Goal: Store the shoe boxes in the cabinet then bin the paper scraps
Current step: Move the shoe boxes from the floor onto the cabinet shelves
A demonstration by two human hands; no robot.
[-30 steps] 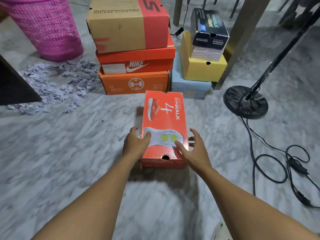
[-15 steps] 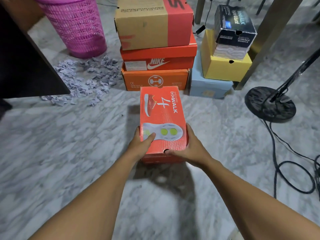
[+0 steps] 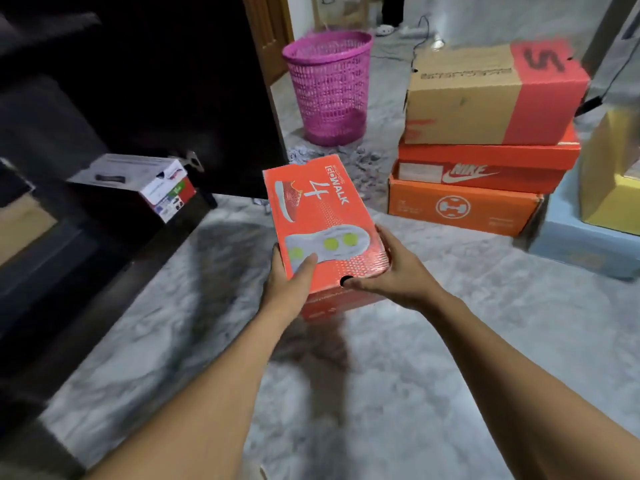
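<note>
Closest to me, both bare arms reach forward over the marble floor point(image 3: 381, 393), and between them they carry the red shoe box point(image 3: 322, 216), lifted clear of the floor as far as I can judge from the shadow under it. The left hand point(image 3: 289, 285) clasps the box's near left corner, its thumb laid flat on the lid and its fingers out of sight beneath. The right hand point(image 3: 391, 275) wraps the near right corner, with the thumb along the end panel beside the small round hole. So both hands grip the near end only, and the box's long axis points away from the person, its far end leaning a little to the left.

That lean matters. The dark cabinet point(image 3: 104, 237) lies to the left of the box, on the left hand's side, so I reckon the coming move is a swing leftwards with the far end leading. A white shoe box point(image 3: 138, 183) already sits on the cabinet's low ledge, near its front edge, and the red one will need to go in beside it or on top.

Further off to the right stands the stack of shoe boxes point(image 3: 485, 168), well apart from the cabinet. Beyond the red box's far end lie the paper scraps point(image 3: 360, 161), just in front of the pink basket point(image 3: 329, 88), untouched.
</note>
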